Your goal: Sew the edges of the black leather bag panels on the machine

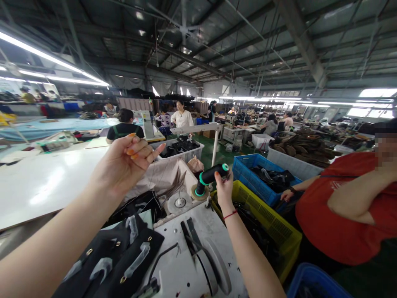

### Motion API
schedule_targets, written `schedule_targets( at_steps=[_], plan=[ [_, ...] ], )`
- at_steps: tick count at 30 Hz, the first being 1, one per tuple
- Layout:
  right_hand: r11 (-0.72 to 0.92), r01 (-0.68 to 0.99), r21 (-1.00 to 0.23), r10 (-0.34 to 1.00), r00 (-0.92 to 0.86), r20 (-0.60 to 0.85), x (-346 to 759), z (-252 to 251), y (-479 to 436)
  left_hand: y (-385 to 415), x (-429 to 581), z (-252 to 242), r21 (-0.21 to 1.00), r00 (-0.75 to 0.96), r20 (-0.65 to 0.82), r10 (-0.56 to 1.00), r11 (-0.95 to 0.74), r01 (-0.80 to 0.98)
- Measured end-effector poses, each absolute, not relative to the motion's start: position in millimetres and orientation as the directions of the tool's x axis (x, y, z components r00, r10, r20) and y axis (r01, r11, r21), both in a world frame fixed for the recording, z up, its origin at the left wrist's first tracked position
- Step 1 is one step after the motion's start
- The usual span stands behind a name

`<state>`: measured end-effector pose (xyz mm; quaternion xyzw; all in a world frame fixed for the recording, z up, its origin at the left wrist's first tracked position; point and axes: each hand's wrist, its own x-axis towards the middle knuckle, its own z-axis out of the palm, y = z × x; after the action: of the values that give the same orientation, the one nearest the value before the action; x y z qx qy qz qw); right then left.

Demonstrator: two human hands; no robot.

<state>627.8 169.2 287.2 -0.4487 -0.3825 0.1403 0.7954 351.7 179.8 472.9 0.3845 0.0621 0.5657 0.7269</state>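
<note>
A blue crate (245, 174) holds black pieces (273, 176); right grip (225, 188) clasps black spool (212, 174); left grip (132, 155) curled, hold unclear.

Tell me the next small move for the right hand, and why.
Probably swing the black spool in the right hand over the pale round holder and lower it onto the pin. That pin stands up with no spool on it, while the neighbouring holder seems to carry a second black spool already, and the held one is tilted.
</note>
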Motion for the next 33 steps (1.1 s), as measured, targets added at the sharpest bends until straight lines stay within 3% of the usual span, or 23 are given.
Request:
schedule_targets(
  at_steps=[3, 6, 9, 16, 21, 29, 33],
  plan=[
    [0.542, 0.359, -0.760, 0.677, 0.349, 0.648, 616, 270, 193, 180, 353, 478, 0.614, 0.365, 0.369, 0.855, 0.070, -0.786],
    [0.522, 0.448, -0.726, 0.785, 0.081, 0.614, 598, 250, 218, 177, 357, 475, 0.697, 0.447, 0.385, 0.807, 0.063, -0.714],
    [0.512, 0.469, -0.720, 0.826, -0.039, 0.563, 580, 230, 243, 172, 364, 463, 0.816, 0.445, 0.367, 0.817, -0.053, -0.575],
    [0.429, 0.469, -0.772, 0.888, -0.063, 0.456, 571, 173, 276, 171, 375, 429, 0.938, 0.436, 0.331, 0.837, -0.243, -0.247],
    [0.337, 0.489, -0.805, 0.927, -0.023, 0.374, 577, 140, 279, 179, 377, 412, 0.931, 0.449, 0.327, 0.832, -0.364, -0.005],
    [0.270, 0.482, -0.834, 0.949, 0.011, 0.314, 579, 147, 274, 173, 377, 419, 0.853, 0.462, 0.361, 0.810, -0.487, 0.188],
    [0.226, 0.457, -0.860, 0.935, 0.148, 0.324, 590, 168, 248, 170, 376, 423, 0.806, 0.447, 0.391, 0.805, -0.534, 0.256]
  ],
)
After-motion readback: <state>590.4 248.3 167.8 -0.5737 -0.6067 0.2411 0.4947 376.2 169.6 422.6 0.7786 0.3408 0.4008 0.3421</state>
